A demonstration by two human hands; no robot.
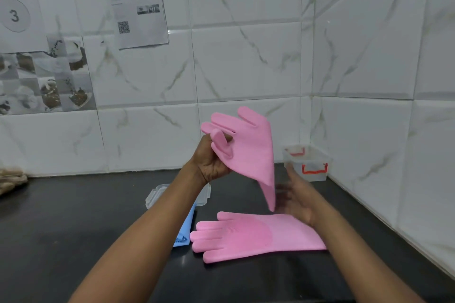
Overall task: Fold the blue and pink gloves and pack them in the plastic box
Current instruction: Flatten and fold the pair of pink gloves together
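Pink glove is up in the air over the middle of the counter, fingers topmost and cuff hanging down. My left hand holds it there, curled round the glove's thumb and lower fingers. I judge it is lifted this way so that its own weight pulls it straight before a fold. My right hand is low beside the hanging cuff, blurred. Its fingers look spread, but I cannot tell whether they grip the cuff, touch it or are just short of it. Most likely it is there to catch the loose end.

Second pink glove lies flat on the counter right under the raised one, ribbed palm up, fingers pointing left and cuff running under my right wrist. It looks unfolded. Blue glove shows only as a strip just left of it, mostly hidden by my left forearm; whether it is folded I cannot say.

Behind the blue one a clear lid rests on the counter, off the box, which stands open in the far right corner against the tiles with its red clips showing. I can see nothing inside it, so packing has not begun. Something beige sits at the far left edge.
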